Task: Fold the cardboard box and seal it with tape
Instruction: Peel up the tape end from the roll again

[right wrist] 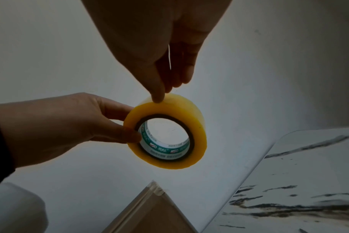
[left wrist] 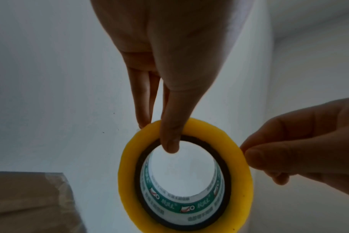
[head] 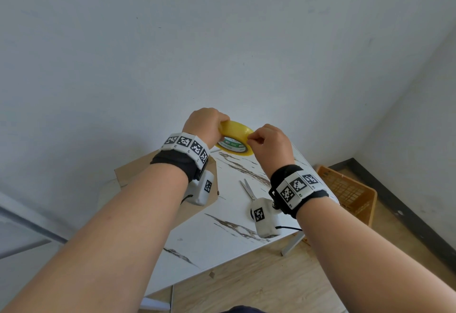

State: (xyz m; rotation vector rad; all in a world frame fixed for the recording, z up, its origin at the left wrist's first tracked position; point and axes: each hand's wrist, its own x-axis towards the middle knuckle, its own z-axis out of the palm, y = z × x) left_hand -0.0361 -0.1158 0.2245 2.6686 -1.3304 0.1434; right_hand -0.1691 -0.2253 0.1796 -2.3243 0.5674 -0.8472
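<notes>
Taping step: your left hand (head: pixel 206 125) grips tape roll (head: pixel 234 140); right hand (head: pixel 269 145) pinches rim at 3 o'clock. Next: peel end free, toward cardboard box (head: pixel 128 172).

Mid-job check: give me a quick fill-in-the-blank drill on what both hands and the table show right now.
1. Both hands hold up a roll of ____ tape.
2. The left hand grips the roll with its ____ across the cardboard core.
3. The right hand pinches the roll's outer ____.
4. On the marble-pattern table lies a pair of ____, beside the cardboard box.

Missing words: yellow; thumb; edge; scissors
</notes>
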